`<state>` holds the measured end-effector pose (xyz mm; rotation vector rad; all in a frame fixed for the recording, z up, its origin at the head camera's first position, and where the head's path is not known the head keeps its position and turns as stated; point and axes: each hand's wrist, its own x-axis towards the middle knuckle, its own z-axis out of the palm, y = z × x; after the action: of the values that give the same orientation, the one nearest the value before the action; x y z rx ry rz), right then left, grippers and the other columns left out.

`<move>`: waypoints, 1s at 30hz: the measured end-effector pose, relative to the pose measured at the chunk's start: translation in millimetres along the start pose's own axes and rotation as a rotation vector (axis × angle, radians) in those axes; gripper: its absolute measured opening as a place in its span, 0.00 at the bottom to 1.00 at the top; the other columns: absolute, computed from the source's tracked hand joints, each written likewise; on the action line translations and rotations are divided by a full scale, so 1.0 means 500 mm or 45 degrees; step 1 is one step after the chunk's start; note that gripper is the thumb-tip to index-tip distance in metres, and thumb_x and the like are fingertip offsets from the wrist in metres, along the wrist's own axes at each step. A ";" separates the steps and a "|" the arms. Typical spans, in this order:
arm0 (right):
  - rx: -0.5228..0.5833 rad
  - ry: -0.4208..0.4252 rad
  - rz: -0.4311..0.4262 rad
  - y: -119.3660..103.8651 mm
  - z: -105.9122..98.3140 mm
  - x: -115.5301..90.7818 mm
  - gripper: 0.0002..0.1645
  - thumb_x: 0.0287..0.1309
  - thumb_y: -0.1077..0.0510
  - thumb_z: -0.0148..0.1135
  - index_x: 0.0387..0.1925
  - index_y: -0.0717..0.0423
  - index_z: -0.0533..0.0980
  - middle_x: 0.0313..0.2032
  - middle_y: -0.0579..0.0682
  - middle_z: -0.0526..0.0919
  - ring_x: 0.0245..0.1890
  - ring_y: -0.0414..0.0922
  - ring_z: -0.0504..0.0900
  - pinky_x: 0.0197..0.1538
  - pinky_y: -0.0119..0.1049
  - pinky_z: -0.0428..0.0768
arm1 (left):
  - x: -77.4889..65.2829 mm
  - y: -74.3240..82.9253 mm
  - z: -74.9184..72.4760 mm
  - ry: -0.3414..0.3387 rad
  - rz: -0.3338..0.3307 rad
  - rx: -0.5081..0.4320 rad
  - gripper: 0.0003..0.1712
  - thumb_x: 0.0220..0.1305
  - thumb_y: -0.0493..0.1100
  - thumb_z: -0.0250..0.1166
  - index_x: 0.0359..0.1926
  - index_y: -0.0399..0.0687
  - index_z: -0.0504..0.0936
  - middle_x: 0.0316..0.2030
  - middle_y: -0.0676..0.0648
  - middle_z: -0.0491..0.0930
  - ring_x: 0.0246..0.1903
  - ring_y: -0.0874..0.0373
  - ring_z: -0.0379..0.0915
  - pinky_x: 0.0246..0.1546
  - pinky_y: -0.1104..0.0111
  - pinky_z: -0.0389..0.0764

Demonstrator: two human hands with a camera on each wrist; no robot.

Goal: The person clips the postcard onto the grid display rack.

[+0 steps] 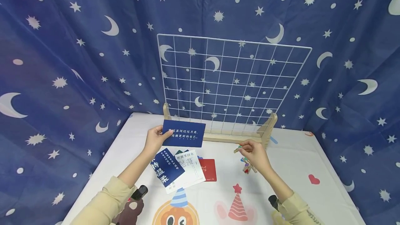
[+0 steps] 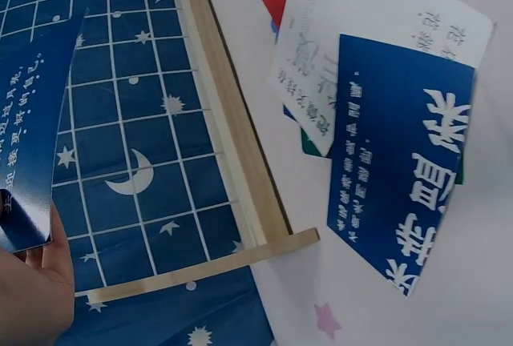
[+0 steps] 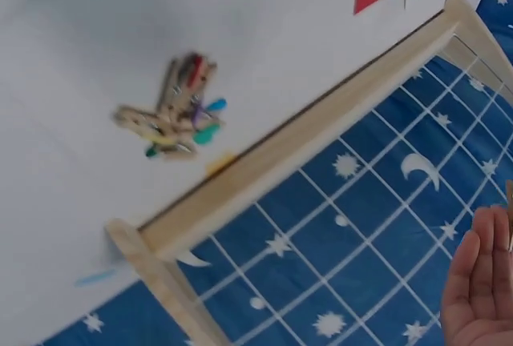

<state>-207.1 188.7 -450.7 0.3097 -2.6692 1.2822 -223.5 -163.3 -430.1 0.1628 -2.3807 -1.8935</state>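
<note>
The left hand (image 1: 155,137) pinched a blue card (image 1: 187,140) by its left edge, before the rack's (image 1: 268,126) lower left corner, near the table's (image 1: 290,162) back edge; the right hand's (image 1: 254,152) fingertips pinched a wooden clip (image 1: 237,150). Gripped at one edge only, the card could have tilted or slipped.

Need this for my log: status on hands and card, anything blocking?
Left hand holding blue card in front of wire rack. Right hand pinching clothespin. Nothing visible between card and rack.
</note>
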 end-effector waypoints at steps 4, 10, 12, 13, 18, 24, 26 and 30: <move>-0.011 -0.038 -0.040 -0.031 -0.017 0.004 0.09 0.52 0.67 0.65 0.36 0.68 0.79 0.29 0.58 0.86 0.31 0.50 0.85 0.37 0.30 0.83 | 0.013 0.018 -0.002 -0.014 -0.033 -0.026 0.18 0.62 0.41 0.63 0.50 0.34 0.77 0.42 0.38 0.84 0.35 0.60 0.84 0.40 0.71 0.83; -0.016 -0.032 -0.115 -0.078 -0.034 0.008 0.09 0.53 0.65 0.65 0.37 0.66 0.80 0.32 0.57 0.86 0.34 0.50 0.86 0.40 0.33 0.83 | 0.028 0.042 -0.010 -0.008 -0.044 -0.038 0.20 0.63 0.43 0.62 0.53 0.36 0.76 0.44 0.41 0.84 0.34 0.67 0.82 0.45 0.71 0.82; -0.035 -0.033 -0.137 -0.090 -0.036 0.009 0.09 0.53 0.65 0.66 0.37 0.66 0.80 0.31 0.56 0.86 0.33 0.49 0.85 0.40 0.31 0.83 | 0.030 0.046 -0.014 0.008 -0.044 -0.056 0.20 0.63 0.43 0.62 0.53 0.36 0.76 0.44 0.40 0.84 0.33 0.67 0.82 0.43 0.71 0.82; -0.048 -0.033 -0.145 -0.094 -0.036 0.009 0.08 0.52 0.65 0.66 0.36 0.65 0.80 0.31 0.56 0.87 0.33 0.48 0.85 0.39 0.29 0.83 | 0.030 0.047 -0.015 0.017 -0.045 -0.060 0.20 0.63 0.43 0.62 0.53 0.36 0.76 0.45 0.40 0.84 0.33 0.67 0.82 0.42 0.72 0.82; -0.091 0.001 -0.179 -0.113 -0.033 0.009 0.07 0.51 0.68 0.66 0.34 0.65 0.79 0.31 0.56 0.86 0.31 0.48 0.84 0.35 0.25 0.81 | 0.032 0.054 -0.019 0.041 -0.060 -0.057 0.20 0.63 0.43 0.62 0.53 0.36 0.76 0.44 0.41 0.84 0.31 0.71 0.80 0.41 0.75 0.82; -0.091 0.008 -0.255 -0.138 -0.031 0.022 0.07 0.51 0.71 0.64 0.35 0.66 0.78 0.32 0.58 0.86 0.32 0.49 0.85 0.36 0.29 0.83 | 0.045 0.074 -0.029 0.075 -0.044 -0.092 0.22 0.62 0.45 0.63 0.52 0.35 0.76 0.37 0.50 0.85 0.28 0.74 0.78 0.39 0.79 0.80; -0.103 -0.004 -0.272 -0.147 -0.033 0.027 0.07 0.51 0.70 0.65 0.35 0.66 0.79 0.31 0.58 0.86 0.31 0.49 0.85 0.35 0.30 0.83 | 0.048 0.085 -0.032 0.079 -0.037 -0.092 0.22 0.62 0.45 0.63 0.53 0.36 0.76 0.39 0.49 0.86 0.28 0.74 0.78 0.40 0.78 0.81; -0.125 -0.054 -0.292 -0.162 -0.044 0.040 0.07 0.51 0.70 0.65 0.35 0.67 0.79 0.30 0.58 0.86 0.29 0.48 0.85 0.34 0.32 0.83 | 0.054 0.111 -0.037 0.070 -0.019 -0.061 0.22 0.63 0.45 0.63 0.54 0.38 0.75 0.46 0.42 0.83 0.32 0.72 0.80 0.46 0.73 0.81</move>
<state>-204.4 154.1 -371.6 0.6143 -2.6269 1.0844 -248.8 -172.6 -371.4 0.2269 -2.3028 -1.9248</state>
